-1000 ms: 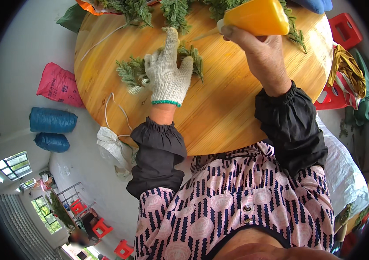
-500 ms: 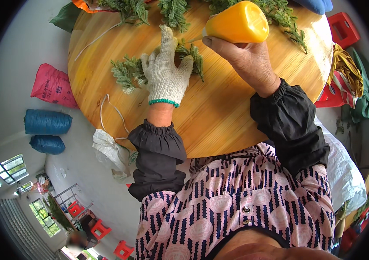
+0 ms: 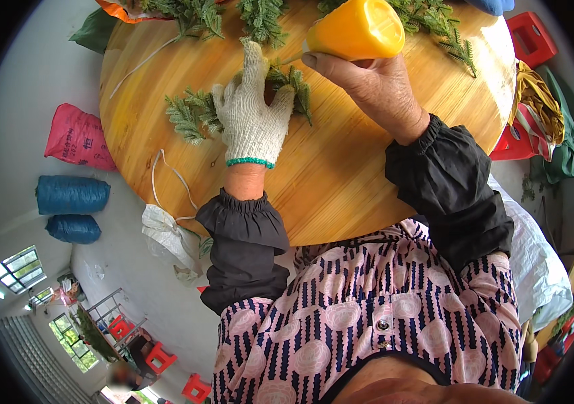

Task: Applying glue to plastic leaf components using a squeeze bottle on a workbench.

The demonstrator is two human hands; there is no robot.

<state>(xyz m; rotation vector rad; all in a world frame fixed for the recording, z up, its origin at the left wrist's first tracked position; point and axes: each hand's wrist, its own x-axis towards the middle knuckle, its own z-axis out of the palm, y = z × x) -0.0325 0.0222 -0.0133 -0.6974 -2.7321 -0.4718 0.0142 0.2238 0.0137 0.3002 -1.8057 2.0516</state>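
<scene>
Sprigs of green leaves (image 3: pixel 196 114) lie under the gloved left hand (image 3: pixel 252 114), sticking out past its thumb side and by its fingertips, and they run sideways across the round wooden table (image 3: pixel 341 182). That hand is flat and open, pressing them down. The bare right hand (image 3: pixel 368 84) is closed around a yellow cone-shaped thing (image 3: pixel 354 28), just beside the glove's fingertips, up off the table.

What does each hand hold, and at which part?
The right hand grips the yellow bottle around its body. The gloved left hand presses flat on a green sprig.
</scene>
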